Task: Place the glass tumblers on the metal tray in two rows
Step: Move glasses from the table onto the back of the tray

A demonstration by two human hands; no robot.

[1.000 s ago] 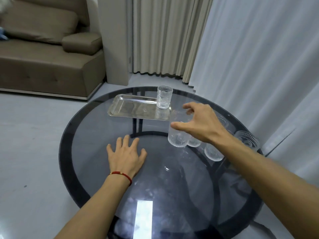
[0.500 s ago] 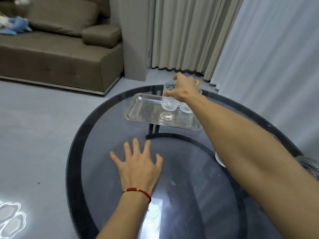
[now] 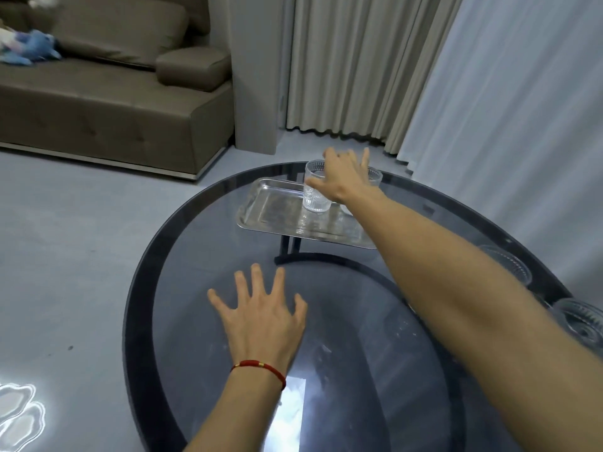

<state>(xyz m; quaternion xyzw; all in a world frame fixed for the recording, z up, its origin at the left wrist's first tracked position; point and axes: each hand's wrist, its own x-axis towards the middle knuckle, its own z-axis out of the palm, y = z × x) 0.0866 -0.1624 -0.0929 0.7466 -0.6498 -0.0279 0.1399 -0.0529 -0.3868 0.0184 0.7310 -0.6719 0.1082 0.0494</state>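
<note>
A metal tray (image 3: 261,212) lies at the far side of the round dark glass table (image 3: 182,288). A ribbed glass tumbler (image 3: 314,199) stands upright on the tray's far right part. A second tumbler (image 3: 375,177) stands just right of it, mostly hidden by my right hand (image 3: 346,181). That hand hovers over both with fingers spread, thumb beside the first tumbler's rim, holding nothing. My left hand (image 3: 261,318), with a red bracelet at the wrist, rests on the tabletop with fingers apart. Two more tumblers (image 3: 509,265) (image 3: 580,321) stand at the table's right edge behind my forearm.
A brown sofa (image 3: 114,102) stands at the back left with a blue soft toy (image 3: 32,47) on it. Curtains (image 3: 359,66) hang close behind and to the right of the table. Grey floor (image 3: 65,256) lies on the left.
My right hand carried a tumbler from the table's right side to the tray, set it beside the first one, and opened its fingers. My left hand stayed on the tabletop.
</note>
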